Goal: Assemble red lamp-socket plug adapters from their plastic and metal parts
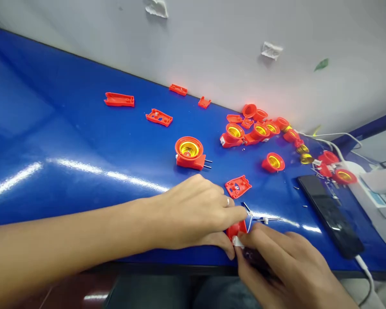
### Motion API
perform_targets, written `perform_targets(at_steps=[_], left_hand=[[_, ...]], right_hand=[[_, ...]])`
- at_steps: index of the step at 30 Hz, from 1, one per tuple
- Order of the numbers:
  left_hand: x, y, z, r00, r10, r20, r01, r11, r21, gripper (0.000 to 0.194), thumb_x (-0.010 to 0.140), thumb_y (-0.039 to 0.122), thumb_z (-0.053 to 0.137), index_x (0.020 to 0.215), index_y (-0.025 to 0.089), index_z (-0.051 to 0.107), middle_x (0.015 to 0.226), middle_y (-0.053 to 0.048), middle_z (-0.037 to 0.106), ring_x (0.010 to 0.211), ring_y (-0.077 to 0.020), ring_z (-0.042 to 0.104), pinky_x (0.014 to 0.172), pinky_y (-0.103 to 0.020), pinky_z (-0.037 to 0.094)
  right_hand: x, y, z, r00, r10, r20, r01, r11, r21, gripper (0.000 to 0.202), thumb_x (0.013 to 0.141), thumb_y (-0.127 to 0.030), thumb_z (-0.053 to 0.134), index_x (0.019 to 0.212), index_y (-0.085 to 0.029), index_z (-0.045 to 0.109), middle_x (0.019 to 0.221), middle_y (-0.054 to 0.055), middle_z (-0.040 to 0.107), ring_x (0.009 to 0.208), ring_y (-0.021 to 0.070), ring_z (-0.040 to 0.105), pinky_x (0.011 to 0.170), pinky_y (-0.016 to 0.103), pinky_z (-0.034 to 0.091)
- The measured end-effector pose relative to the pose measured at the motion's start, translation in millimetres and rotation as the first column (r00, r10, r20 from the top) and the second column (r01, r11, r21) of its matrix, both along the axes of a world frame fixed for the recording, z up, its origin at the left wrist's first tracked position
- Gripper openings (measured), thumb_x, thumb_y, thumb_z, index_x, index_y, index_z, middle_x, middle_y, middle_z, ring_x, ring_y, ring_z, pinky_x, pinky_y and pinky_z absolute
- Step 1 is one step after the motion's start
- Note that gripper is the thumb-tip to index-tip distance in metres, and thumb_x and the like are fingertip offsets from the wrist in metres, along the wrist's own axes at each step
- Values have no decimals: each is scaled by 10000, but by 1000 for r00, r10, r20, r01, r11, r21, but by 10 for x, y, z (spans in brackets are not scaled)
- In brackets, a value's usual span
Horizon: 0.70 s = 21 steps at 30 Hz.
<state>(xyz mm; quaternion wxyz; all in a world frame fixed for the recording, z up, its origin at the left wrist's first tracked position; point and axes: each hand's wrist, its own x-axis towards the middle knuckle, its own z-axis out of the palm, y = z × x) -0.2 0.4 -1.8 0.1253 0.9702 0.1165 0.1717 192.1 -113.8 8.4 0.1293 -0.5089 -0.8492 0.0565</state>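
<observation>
My left hand (202,212) is closed around a red plastic lamp holder part (234,229) near the table's front edge. At that part's lower end sits a small white piece (237,242), where my right hand (281,262) meets it with pinched fingers. Within the right hand is a dark tool (255,257), mostly hidden, so its exact kind does not show. White wire and metal plug pins (265,220) stick out beyond the red part. A flat red cover (238,186) lies just past my left fingers. Farther back stands a lamp holder (189,153) with two pins and a brass-coloured socket.
Several red holders (234,135) and loose brass threaded sleeves (304,153) cluster along the wall. Red shell halves (119,99) lie at the back left. To the right, a black phone (330,214) with a white cable rests beside a white device (373,206) and small metal parts.
</observation>
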Motion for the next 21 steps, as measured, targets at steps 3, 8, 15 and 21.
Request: perform_targets(at_steps=[3, 8, 15, 21], left_hand=[[-5, 1, -17, 1000, -12, 5, 12, 1000, -29, 351, 886, 519, 671, 801, 195, 568, 631, 23, 630, 541, -163, 542, 473, -329, 197], [-7, 10, -32, 1000, -11, 11, 11, 1000, -22, 326, 906, 509, 648, 848, 194, 588, 643, 24, 633, 549, -164, 551, 480, -329, 214], [-12, 25, -19, 999, -25, 34, 27, 998, -61, 335, 875, 501, 693, 891, 172, 630, 671, 18, 639, 588, -157, 584, 502, -307, 281], [-11, 69, 0, 991, 6, 136, 32, 961, -276, 236, 932, 377, 639, 865, 152, 654, 612, 40, 582, 533, -108, 539, 519, -257, 329]], right_hand=[[-20, 2, 35, 998, 47, 42, -45, 997, -60, 141, 904, -119, 467, 862, -249, 504, 726, -43, 578, 512, 141, 487, 488, 298, 324], [-18, 62, 74, 999, 52, 0, -51, 989, -139, 132, 891, -113, 497, 834, -231, 518, 747, -32, 605, 539, 135, 491, 508, 294, 326], [205, 115, 165, 961, -9, -276, -53, 975, -218, 285, 859, -234, 717, 1131, -263, 637, 729, -72, 641, 604, 94, 584, 594, 210, 447], [374, 115, 161, 967, 41, -253, -37, 999, 21, 333, 894, -254, 695, 1212, -220, 603, 728, -65, 632, 563, 74, 561, 546, 198, 439]])
